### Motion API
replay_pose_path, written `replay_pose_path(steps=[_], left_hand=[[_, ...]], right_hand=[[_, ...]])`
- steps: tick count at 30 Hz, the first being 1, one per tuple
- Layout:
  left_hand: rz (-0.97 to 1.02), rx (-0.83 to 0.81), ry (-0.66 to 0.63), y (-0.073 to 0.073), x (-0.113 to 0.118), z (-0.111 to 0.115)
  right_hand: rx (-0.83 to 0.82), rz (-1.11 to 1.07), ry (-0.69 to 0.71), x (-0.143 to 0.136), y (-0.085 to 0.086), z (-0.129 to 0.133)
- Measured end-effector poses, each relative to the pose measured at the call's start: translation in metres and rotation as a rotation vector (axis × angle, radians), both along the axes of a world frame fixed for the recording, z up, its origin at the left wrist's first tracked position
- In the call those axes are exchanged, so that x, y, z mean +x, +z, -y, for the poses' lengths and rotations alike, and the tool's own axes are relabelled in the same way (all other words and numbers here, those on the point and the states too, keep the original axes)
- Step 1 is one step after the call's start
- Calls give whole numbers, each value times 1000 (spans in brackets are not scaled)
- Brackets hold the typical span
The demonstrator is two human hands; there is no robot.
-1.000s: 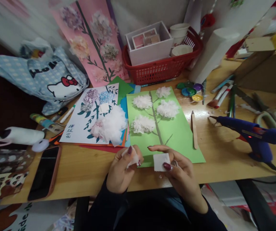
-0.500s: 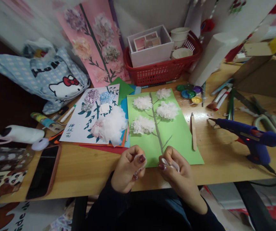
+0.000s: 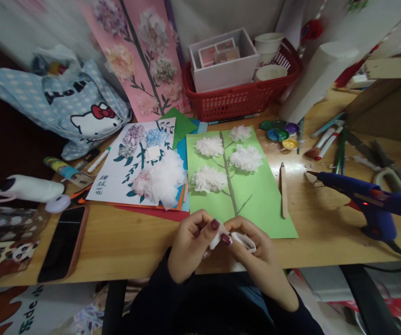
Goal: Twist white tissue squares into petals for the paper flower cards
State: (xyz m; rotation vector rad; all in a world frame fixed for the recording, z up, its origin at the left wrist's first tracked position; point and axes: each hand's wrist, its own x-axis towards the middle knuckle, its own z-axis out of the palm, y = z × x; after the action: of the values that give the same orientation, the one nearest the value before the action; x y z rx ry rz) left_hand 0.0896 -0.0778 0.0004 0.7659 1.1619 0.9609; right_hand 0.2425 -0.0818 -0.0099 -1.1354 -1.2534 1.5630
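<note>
At the desk's front edge, my left hand (image 3: 195,244) pinches a small crumpled piece of white tissue paper (image 3: 217,236). My right hand (image 3: 252,249) is closed on a folded white strip of paper (image 3: 245,241), its thumb and fingertips meeting the tissue in my left. Just beyond both hands lies a green sheet (image 3: 263,204) with a painted grey-green stem and several ruffled white paper flowers (image 3: 207,179) on it. A loose pile of white tissue (image 3: 168,179) rests on a white flower picture (image 3: 107,172) to the left.
On the right lie a blue glue gun (image 3: 364,190), a wooden stick (image 3: 283,193), scissors (image 3: 392,174) and paint cups (image 3: 279,134). A red basket (image 3: 235,103) stands at the back. A phone (image 3: 62,244) and a checked bag (image 3: 91,102) are on the left.
My hands have come together; the right has moved left so its fingertips meet the left's. More of the white tissue now shows between them. The view has shifted slightly.
</note>
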Motion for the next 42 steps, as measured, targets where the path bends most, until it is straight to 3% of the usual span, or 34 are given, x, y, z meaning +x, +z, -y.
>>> replay_pose_path(steps=[4,8,10,12,15,18,22,28,42], left_hand=[[13,81,131,-1,-7,-1],[-73,237,111,2,-14,2],[-238,419,198,5,-13,7],[-514,710,303,11,-10,12],[-830,980,195,19,-5,17],[-848,966,102,21,-3,14],[-688,834,18,18,-7,8],[-586,684,20,18,-9,9],[-727,883,73,15,-3,9]], right_hand=[[-48,-17,-84,2,-4,1],[-95,-72,-117,2,-7,2],[-90,-87,-130,1,-7,1],[-70,-82,-146,-1,-7,0],[-55,-86,-150,-2,-5,0],[-79,-122,-152,-2,-2,1],[-95,-176,-146,-1,-3,2],[-88,-253,-89,1,-7,3],[-110,-188,-140,-2,-7,1]])
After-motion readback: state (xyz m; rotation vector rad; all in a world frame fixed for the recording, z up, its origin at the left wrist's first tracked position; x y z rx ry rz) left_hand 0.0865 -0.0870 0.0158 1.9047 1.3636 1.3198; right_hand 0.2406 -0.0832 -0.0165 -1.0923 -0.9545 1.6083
